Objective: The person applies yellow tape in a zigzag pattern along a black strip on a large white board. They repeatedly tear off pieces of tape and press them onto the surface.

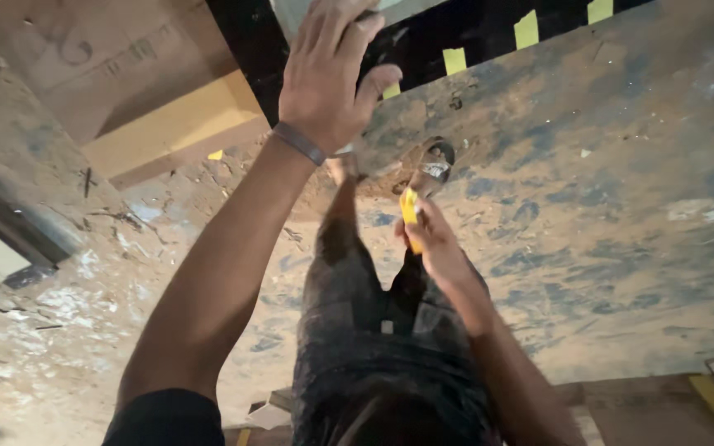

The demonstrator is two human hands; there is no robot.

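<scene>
Over dusty floor [605,248] | right hand [431,239] grasps one yellow tool [409,208] | left hand [328,74] spread

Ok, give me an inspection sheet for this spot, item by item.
Surface: bare dusty floor, blotched blue-grey and brown, with white specks.
Job's things: small yellow tool in the right hand; what the left hand touches is hidden.
Clutter: yellow scraps and debris on the floor.
Grippers: left hand raised, palm flat, band on the wrist; right hand shut on the yellow tool.
Cables: nothing seen.
Surroundings: black-and-yellow striped strip, yellowish board, wooden plank; the person's sandalled foot on the floor.
</scene>
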